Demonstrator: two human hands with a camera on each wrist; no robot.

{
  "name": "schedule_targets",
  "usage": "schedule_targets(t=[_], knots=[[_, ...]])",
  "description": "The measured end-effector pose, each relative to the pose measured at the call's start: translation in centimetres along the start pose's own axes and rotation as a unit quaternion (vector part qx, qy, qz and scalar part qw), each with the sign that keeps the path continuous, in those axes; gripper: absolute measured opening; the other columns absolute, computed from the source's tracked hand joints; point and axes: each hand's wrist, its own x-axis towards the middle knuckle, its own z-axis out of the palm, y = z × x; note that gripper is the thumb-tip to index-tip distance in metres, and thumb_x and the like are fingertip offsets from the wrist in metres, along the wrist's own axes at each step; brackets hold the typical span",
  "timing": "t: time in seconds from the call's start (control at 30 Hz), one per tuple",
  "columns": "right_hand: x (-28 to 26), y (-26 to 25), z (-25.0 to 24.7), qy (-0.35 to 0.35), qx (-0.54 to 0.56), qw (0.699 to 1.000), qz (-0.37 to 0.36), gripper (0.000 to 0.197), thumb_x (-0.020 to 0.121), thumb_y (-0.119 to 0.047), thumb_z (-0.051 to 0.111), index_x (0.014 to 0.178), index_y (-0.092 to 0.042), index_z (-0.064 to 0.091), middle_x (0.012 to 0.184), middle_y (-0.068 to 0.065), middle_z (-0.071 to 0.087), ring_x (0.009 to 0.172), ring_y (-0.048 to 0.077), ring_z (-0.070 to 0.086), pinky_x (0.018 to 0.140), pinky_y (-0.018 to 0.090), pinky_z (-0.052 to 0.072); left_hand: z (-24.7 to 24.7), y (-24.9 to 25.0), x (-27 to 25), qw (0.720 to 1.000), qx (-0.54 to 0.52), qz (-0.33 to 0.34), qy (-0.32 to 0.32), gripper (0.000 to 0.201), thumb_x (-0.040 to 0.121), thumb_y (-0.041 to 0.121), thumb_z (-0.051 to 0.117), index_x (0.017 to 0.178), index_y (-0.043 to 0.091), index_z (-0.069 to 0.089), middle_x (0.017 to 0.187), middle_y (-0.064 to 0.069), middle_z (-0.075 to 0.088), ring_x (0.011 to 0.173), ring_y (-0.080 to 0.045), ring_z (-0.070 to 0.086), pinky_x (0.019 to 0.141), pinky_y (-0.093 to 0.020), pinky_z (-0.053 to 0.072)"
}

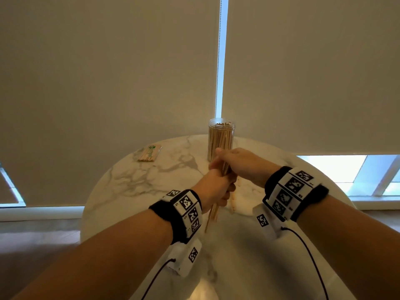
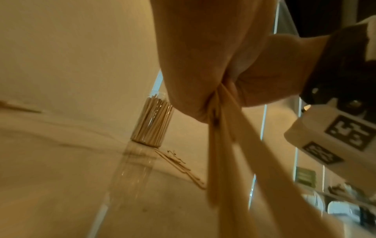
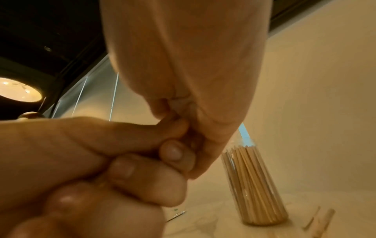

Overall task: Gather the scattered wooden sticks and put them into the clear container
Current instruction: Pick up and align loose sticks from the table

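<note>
The left hand (image 1: 216, 187) is wrapped round a bundle of sticks (image 1: 213, 213), likely to square it for the jar (image 1: 220, 139), which stands just beyond on the table (image 1: 134, 191); the right hand (image 1: 240, 163) curls over the bundle's top, hiding its ends; loose sticks (image 2: 181, 169) lie near the jar's foot, blurred.

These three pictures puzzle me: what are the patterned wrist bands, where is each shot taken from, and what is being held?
No machine: a person wears marker bands and small cameras on both wrists, plus a head camera. The head view looks down at a round marble table. The other two look along each hand. The left hand grips a bundle of wooden sticks; the right hand closes over its top. Behind stands the clear container, already holding sticks. Loose sticks and a small packet lie on the table.
</note>
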Motion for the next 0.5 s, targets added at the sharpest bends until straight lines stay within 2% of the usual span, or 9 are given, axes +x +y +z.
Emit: schedule_targets(t=[0.03,0.1,0.13,0.2,0.27,0.33,0.4,0.5], knots=[[0.0,0.0,0.3,-0.023,-0.002,1.0,-0.003,0.052,0.103,-0.053,0.035,0.109,-0.015,0.07,0.093,-0.002,0.07,0.084,0.012,0.063,0.085,0.033,0.049,0.1,0.2,0.0,1.0,-0.013,-0.001,0.006,0.028,0.104,0.026,0.041,0.078,0.015,0.041,0.059,0.003,0.034,0.044,-0.009,0.026,0.041,-0.021,0.024],[0.1,0.4,0.7,-0.014,0.021,1.0,-0.017,0.06,0.094,-0.068,0.037,0.113,-0.018,0.064,0.102,0.005,0.069,0.092,0.02,0.065,0.097,0.044,0.051,-0.4,0.6,0.3,0.997,-0.063,0.007,0.046,0.029,0.106,0.032,0.037,0.089,0.012,0.051,0.059,0.002,0.039,0.045,-0.009,0.031,0.042,-0.023,0.028],[0.2,0.6,0.8,-0.006,0.034,0.999,-0.013,0.064,0.09,-0.073,0.039,0.117,-0.02,0.06,0.109,0.006,0.068,0.098,0.022,0.066,0.098,0.047,0.051,-0.9,0.9,0.6,0.993,-0.091,0.018,0.075,0.034,0.106,0.037,0.036,0.098,0.009,0.055,0.059,0.003,0.042,0.045,-0.009,0.035,0.043,-0.023,0.031],[-0.4,0.9,1.0,-0.032,0.026,0.999,0.028,0.068,0.088,-0.073,0.046,0.129,-0.019,0.053,0.115,0.003,0.066,0.101,0.021,0.067,0.093,0.043,0.055,-2.2,1.7,1.4,0.975,-0.166,0.037,0.141,0.04,0.105,0.04,0.038,0.109,0.004,0.054,0.055,0.006,0.045,0.044,-0.008,0.039,0.044,-0.024,0.036],[-1.3,1.4,1.6,-0.123,0.015,0.988,0.096,0.065,0.088,-0.058,0.063,0.133,-0.015,0.046,0.113,0.007,0.069,0.093,0.022,0.073,0.082,0.037,0.06,-3.5,2.7,1.9,0.938,-0.28,0.056,0.198,0.028,0.105,0.036,0.04,0.105,0.009,0.046,0.055,0.006,0.039,0.044,-0.009,0.035,0.044,-0.024,0.034],[-1.9,1.8,2.5,-0.207,0.058,0.966,0.143,0.061,0.085,-0.034,0.077,0.132,-0.013,0.044,0.109,0.015,0.071,0.082,0.024,0.074,0.075,0.035,0.06,-4.2,3.5,2.0,0.906,-0.349,0.075,0.228,0.022,0.106,0.035,0.04,0.099,0.015,0.042,0.058,0.004,0.035,0.045,-0.01,0.031,0.044,-0.025,0.034],[-1.7,2.0,3.1,-0.195,0.098,0.968,0.127,0.05,0.084,-0.017,0.079,0.123,-0.007,0.05,0.099,0.015,0.07,0.069,0.019,0.065,0.069,0.031,0.055,-4.1,3.3,1.9,0.905,-0.343,0.083,0.237,0.022,0.106,0.035,0.038,0.096,0.016,0.042,0.059,0.003,0.036,0.046,-0.01,0.033,0.046,-0.026,0.037],[-0.9,1.4,3.5,-0.136,0.187,0.97,0.075,0.026,0.086,-0.006,0.07,0.108,-0.006,0.055,0.079,0.008,0.052,0.057,0.011,0.045,0.055,0.024,0.041,-3.0,2.3,1.2,0.937,-0.261,0.08,0.218,0.024,0.106,0.037,0.037,0.098,0.015,0.045,0.065,0.0,0.049,0.052,-0.014,0.048,0.054,-0.031,0.047]])
